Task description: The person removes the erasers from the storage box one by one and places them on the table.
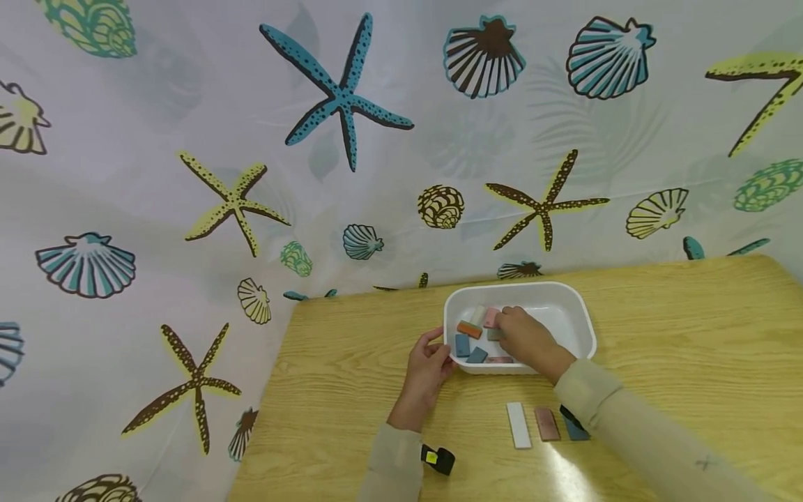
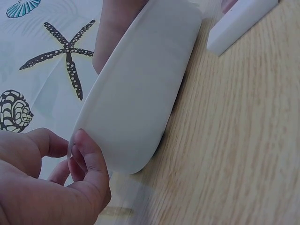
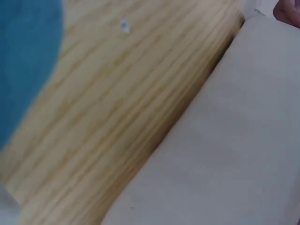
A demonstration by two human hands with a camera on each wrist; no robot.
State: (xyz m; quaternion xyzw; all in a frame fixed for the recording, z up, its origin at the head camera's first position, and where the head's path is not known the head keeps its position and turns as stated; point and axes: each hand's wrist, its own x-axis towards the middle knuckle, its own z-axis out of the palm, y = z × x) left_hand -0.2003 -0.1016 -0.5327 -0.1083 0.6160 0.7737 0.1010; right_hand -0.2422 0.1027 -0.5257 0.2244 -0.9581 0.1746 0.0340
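A white plastic tub (image 1: 580,314) stands on the wooden table with several small flat blocks in it. My left hand (image 1: 426,366) is at its near left corner; in the left wrist view, thumb and fingers pinch the tub's rim. My right hand (image 1: 527,338) reaches down into the tub, its fingers at a grey-green block (image 1: 495,335); whether they grip it is hidden. Around it lie an orange block (image 1: 469,329), a pink block (image 1: 491,317), a pale block (image 1: 478,315), blue blocks (image 1: 462,345) and another pink one by the near wall.
In front of the tub, a white bar (image 1: 518,425), a pink block (image 1: 547,424) and a blue block (image 1: 576,427) lie side by side, the blue one partly behind the right sleeve. A cloth (image 1: 389,174) with starfish and shells hangs behind the table (image 1: 351,348).
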